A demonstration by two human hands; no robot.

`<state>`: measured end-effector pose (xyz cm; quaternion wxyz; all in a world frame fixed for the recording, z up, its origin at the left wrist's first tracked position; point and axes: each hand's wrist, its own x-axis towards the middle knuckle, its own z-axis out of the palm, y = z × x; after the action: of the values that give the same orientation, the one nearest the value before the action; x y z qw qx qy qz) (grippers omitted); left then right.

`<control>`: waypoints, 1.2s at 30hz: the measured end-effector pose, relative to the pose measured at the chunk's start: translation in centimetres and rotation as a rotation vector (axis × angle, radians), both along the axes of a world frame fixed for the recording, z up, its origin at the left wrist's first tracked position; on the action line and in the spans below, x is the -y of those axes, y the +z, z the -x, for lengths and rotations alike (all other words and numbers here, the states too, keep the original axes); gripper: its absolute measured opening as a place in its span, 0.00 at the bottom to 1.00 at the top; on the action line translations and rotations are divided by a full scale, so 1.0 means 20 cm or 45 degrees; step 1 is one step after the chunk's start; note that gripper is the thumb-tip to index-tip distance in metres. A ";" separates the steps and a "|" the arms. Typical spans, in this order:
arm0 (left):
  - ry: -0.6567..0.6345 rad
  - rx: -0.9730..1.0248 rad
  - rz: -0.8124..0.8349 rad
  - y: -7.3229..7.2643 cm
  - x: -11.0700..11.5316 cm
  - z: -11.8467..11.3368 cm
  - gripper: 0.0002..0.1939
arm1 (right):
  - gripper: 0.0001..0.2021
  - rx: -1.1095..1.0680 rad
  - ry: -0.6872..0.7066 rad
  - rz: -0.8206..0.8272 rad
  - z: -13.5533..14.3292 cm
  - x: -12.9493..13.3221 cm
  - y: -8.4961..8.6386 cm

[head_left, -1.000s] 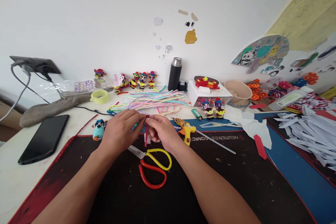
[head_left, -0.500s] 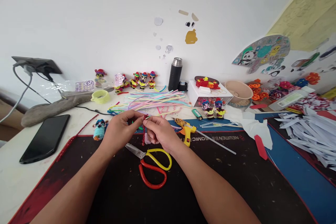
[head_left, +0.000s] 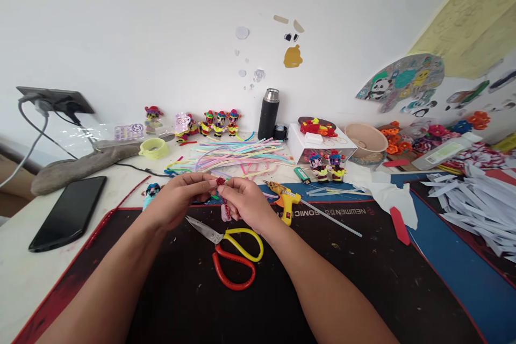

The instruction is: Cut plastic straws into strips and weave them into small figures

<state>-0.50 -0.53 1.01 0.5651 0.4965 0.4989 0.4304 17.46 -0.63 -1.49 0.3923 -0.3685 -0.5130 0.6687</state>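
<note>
Above the black mat, my left hand [head_left: 183,193] pinches a dark red, glittery pipe cleaner [head_left: 221,181] between thumb and fingertips. My right hand [head_left: 245,201] grips the same piece from the other side, its fingers curled. The upper part looks bunched or coiled, and a strand hangs below the fingertips. A small pale pink piece [head_left: 225,214] shows under my right fingers; what it is I cannot make out. Scissors [head_left: 217,236] with one red and one yellow handle lie just below the hands, blades apart. A small blue doll figure [head_left: 152,191] is partly covered by my left wrist.
A yellow glue gun [head_left: 288,204] lies right of my right hand. Behind are pastel pipe cleaners [head_left: 242,153], several small dolls [head_left: 220,123] and a black thermos [head_left: 269,115]. A phone [head_left: 70,212] rests at left, white paper strips [head_left: 475,204] at right.
The fingers have shifted on the red pipe cleaner, which now bunches at the top. My left hand has moved slightly left and down, covering more of the blue doll and uncovering the scissor blades.
</note>
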 end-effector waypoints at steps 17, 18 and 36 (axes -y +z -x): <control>-0.110 0.021 0.145 0.00 -0.01 0.04 0.20 | 0.10 0.216 -0.065 -0.164 0.00 0.02 0.02; -0.115 0.008 0.144 0.00 -0.01 0.04 0.21 | 0.10 0.220 -0.069 -0.162 0.00 0.02 0.02; -0.209 -0.452 -0.099 0.00 0.00 0.06 0.24 | 0.06 0.486 -0.088 -0.338 0.00 0.02 -0.02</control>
<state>-1.72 -0.48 1.03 0.4819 0.6251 0.5315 0.3075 17.53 -0.93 -1.91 0.3561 -0.4508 -0.6484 0.4997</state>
